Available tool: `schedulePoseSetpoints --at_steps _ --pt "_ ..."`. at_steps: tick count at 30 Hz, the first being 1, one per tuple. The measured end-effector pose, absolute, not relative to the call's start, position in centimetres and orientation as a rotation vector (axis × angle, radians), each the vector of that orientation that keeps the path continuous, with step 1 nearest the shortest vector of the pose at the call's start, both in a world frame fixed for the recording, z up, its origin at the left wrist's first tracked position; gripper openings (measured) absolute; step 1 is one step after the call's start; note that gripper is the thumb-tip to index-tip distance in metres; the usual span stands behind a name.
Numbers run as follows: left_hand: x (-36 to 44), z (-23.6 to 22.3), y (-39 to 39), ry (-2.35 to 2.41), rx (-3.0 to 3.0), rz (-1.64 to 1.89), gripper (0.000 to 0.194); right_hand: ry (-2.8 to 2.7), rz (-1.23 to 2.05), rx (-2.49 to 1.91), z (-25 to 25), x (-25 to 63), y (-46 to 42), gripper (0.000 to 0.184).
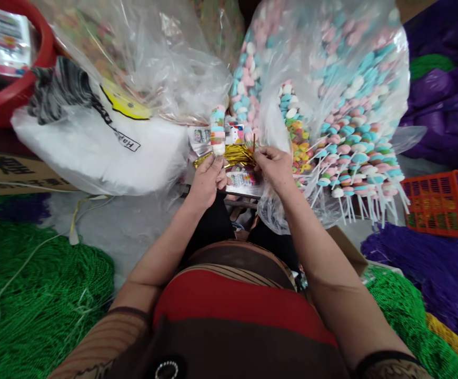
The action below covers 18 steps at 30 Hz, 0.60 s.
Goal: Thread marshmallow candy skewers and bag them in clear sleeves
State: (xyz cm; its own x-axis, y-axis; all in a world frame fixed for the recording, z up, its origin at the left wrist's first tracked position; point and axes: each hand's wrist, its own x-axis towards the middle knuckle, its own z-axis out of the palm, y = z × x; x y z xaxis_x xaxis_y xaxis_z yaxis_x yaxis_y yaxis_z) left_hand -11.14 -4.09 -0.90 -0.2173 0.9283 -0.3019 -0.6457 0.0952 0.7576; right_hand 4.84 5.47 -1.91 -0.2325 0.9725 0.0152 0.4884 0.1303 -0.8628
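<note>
My left hand (206, 182) is closed around the lower end of a candy skewer (218, 129). The skewer stands upright, with pink, blue and white pieces in a clear wrapper. My right hand (275, 166) pinches a thin gold twist tie (254, 142) between thumb and fingertips. Between the hands lies a bundle of shiny gold twist ties (237, 155). Printed candy wrappers (245, 179) lie under and around the bundle. The skewer's lower end is hidden by my left fingers.
At right, many finished candy skewers (355, 158) are piled with white sticks outward. Behind is a large clear bag of pastel candies (331, 58). A white plastic bag (134, 152) bulges at left, near a red basin (47, 42). An orange crate (430, 202) stands far right; green cords (35, 295) lie lower left.
</note>
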Motion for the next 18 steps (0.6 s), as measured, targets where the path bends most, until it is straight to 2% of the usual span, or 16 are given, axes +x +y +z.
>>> schedulePoseSetpoints --at_steps 5,11,18 --pt "-10.8 -1.0 -4.1 1.045 0.448 1.466 0.030 -1.606 1.141 -1.529 -1.9 4.9 5.3 0.015" --pt "-9.3 0.3 -2.8 1.020 0.403 1.429 0.031 -1.731 1.086 -1.448 -2.2 4.8 4.7 0.013" --pt "-8.6 -0.9 0.7 1.117 0.263 1.456 0.016 -1.677 1.051 -1.373 -3.2 5.0 4.2 0.011"
